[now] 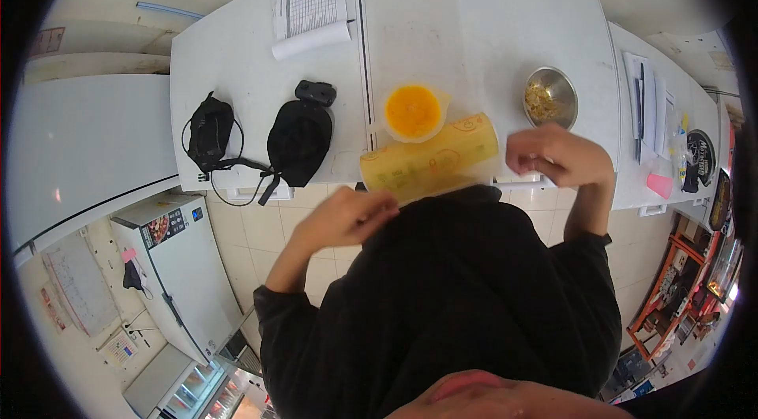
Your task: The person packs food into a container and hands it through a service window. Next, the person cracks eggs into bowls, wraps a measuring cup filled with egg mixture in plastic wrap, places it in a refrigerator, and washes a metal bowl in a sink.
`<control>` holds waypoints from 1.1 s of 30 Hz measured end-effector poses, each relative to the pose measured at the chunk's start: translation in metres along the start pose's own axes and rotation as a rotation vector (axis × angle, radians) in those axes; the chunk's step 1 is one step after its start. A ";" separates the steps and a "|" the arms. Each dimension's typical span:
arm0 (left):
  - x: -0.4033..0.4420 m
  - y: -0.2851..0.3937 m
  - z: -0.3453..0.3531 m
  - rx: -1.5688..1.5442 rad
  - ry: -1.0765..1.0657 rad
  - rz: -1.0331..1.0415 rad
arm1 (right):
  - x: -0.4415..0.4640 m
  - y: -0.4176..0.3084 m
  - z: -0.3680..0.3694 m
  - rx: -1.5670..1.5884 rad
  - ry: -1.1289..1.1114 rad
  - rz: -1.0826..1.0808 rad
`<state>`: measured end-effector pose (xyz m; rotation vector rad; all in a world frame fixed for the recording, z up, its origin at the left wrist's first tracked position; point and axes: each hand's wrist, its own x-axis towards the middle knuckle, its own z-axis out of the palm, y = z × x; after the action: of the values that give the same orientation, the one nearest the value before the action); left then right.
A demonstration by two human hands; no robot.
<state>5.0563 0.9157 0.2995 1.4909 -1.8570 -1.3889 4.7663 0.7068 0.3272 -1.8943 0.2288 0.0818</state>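
Note:
A roll of cling film [430, 157], yellowish with red print, lies along the table's front edge. A pale, see-through strip of film shows on its near side, against my dark shirt. My left hand [347, 218] is closed in a pinch at the film's left front corner. Off the roll's right end, my right hand [560, 157] has its fingers curled together; whatever is between them, if anything, is hidden. Just behind the roll stands a pale round bowl [444, 103] of orange-yellow contents. A steel bowl [565, 95] with light brown bits sits beyond my right hand.
On the left of the white table [474, 16] lie a black pouch [212, 133] with straps, a black cap [300, 141] and a small black device [316, 92]. A clipboard with printed sheets [312, 1] is at the back. Papers [649, 107] lie on the right-hand counter.

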 end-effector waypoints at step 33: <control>0.022 -0.171 0.118 -0.170 0.952 -0.146 | 0.206 0.092 0.123 -0.759 0.137 -0.413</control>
<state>5.0444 0.9587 0.0956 1.7705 -1.0211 -0.6373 4.9566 0.7696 0.1663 -2.6669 -0.1320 -0.2808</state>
